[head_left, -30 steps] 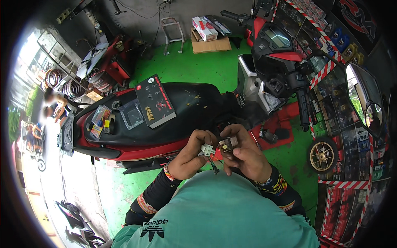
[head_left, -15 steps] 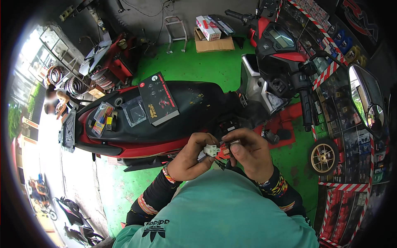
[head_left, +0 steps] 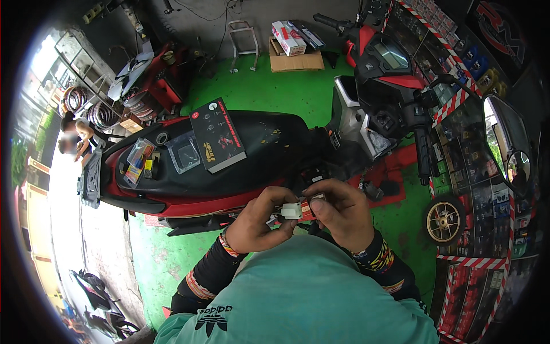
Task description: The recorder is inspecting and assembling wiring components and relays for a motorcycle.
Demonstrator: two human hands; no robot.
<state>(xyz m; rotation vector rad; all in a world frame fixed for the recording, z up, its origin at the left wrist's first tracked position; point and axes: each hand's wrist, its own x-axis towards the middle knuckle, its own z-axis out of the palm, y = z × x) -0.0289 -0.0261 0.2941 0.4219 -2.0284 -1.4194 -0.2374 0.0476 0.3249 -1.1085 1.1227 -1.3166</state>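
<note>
My left hand [head_left: 259, 223] is closed on a white plastic connector [head_left: 291, 210]. My right hand [head_left: 340, 219] pinches a small component [head_left: 306, 210] with orange-red showing, largely hidden by the fingers, right up against the connector; whether the two parts are joined I cannot tell. Both hands are just in front of the black seat [head_left: 267, 143] of a red and black scooter. On the seat lie a black box [head_left: 219, 137], a clear plastic pack [head_left: 184, 153], a roll of tape [head_left: 162, 138] and small packets with coloured items [head_left: 136, 164].
The scooter's handlebar [head_left: 423, 149] and mirror [head_left: 497, 132] are at right, beside display shelves [head_left: 475, 212] and a loose wheel [head_left: 444, 223]. Cardboard boxes [head_left: 296, 63], a metal frame [head_left: 243, 43] and red equipment [head_left: 163, 92] stand behind. Another person [head_left: 83, 140] is at far left.
My hands have lowered slightly and drawn closer together. The white connector has turned more level, and the part in my right hand has become more covered by fingers.
</note>
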